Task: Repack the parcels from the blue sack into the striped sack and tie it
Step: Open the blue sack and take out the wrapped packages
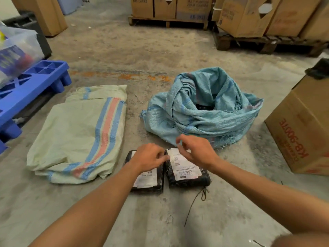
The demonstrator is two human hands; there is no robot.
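Two parcels [147,175] [187,168], side by side. Two sacks: one striped [80,132], one blue [201,107]. Two hands [147,155] [194,150]. One blue pallet [33,82]. Two wooden pallets [167,21] [267,43]. One black cord [195,202].

Both forearms are bare to the frame edge, no sleeves showing; the left hand [148,157] and right hand [194,150] wear nothing.
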